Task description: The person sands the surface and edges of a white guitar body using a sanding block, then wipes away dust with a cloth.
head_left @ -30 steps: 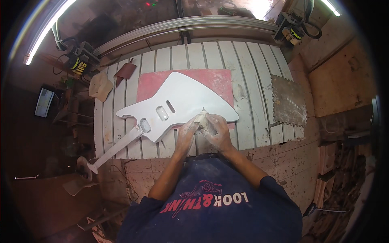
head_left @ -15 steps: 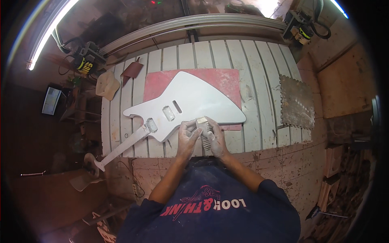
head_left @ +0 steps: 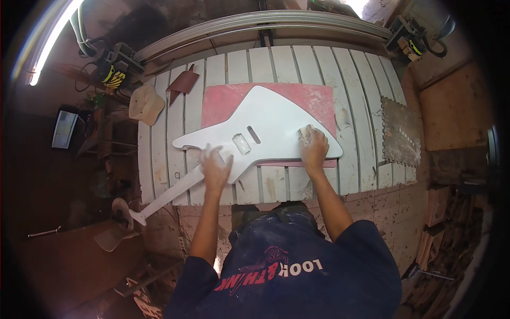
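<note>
A white, angular electric guitar body with its neck (head_left: 276, 118) lies on a red mat (head_left: 217, 101) on a slatted white table. My left hand (head_left: 216, 164) rests on the body near where the neck joins, fingers spread and holding nothing; it covers one of the cut-outs. Over the body's right part, my right hand (head_left: 316, 146) is closed round a small pale sanding block (head_left: 304, 134) that it holds against the white surface. White dust coats both hands. The neck points down to the left, past the table's edge.
A beige cap (head_left: 146, 105) and a curled sheet of brown sandpaper (head_left: 183, 83) lie at the table's left. On its right is a grey interlocking foam mat (head_left: 401, 131). A metal rail (head_left: 265, 20) spans the far side. The slatted table (head_left: 361, 165) has gaps between its boards.
My hands have come apart from round the block. The left moved left onto the guitar; the right carried the block right onto the body. The whole view has shifted slightly.
</note>
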